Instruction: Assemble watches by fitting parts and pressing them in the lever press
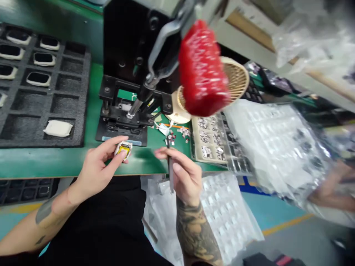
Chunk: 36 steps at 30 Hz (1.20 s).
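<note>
Head view: left hand (95,166) grip clamped on a small yellow-faced component (124,149), held above the green tabletop (66,166). Right hand (184,173) grip clamped on a slim dark tool (170,166), near scattered scraps (172,139).

Yellow-taped component (124,149), dark tweezers (170,168)

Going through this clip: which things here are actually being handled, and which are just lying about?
Being handled:
left hand holding a small yellow-and-white component
right hand holding a slim dark tool

Lying about:
black foam tray
black bench press
woven basket
clear plastic blister sheet
small scraps
green bench
</note>
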Motion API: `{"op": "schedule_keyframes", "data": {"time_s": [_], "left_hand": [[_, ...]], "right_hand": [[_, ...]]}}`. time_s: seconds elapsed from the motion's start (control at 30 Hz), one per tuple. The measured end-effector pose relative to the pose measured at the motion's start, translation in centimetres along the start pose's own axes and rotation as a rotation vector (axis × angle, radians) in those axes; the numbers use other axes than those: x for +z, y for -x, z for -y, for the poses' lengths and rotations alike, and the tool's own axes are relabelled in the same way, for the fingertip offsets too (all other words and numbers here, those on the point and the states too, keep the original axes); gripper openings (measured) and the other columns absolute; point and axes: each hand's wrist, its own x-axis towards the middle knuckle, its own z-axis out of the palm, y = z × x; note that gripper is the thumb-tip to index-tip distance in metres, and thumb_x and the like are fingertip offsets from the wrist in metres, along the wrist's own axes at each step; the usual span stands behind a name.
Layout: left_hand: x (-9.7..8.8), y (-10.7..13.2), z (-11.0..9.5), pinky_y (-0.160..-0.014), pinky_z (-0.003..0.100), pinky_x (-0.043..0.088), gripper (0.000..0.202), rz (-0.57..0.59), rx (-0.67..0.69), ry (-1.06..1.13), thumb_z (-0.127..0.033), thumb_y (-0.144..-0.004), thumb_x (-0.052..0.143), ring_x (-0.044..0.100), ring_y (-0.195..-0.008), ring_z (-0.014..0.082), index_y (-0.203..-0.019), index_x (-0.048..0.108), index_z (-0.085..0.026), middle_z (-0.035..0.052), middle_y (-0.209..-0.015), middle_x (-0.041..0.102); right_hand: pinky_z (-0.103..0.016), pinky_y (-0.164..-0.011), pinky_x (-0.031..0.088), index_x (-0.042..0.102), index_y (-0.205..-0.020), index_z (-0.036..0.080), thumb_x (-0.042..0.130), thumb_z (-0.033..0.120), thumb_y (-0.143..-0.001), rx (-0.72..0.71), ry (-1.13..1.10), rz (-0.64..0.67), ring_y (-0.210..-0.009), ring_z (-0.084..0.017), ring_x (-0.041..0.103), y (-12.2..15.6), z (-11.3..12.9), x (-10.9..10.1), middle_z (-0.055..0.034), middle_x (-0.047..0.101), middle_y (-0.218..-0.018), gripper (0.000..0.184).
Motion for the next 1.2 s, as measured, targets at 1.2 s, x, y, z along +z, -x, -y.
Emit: {"op": "schedule_keyframes", "data": {"time_s": [1.2], "left_hand": [[-0.2,-0.4,-0.3,-0.080,0.022,0.068,0.044,0.008,-0.011,0.148,-0.023,-0.107,0.081,0.084,-0.086,0.0141,-0.150,0.074,-0.022,0.0040,-0.109,0.087]], "right_hand": [[-0.039,-0.078,0.070,0.081,-0.117,0.025,0.071,0.022,-0.109,0.034,-0.426,-0.312,-0.090,-0.022,0.082,-3.3,1.8,8.3,-0.0062,0.083,-0.102,0.014]]}}
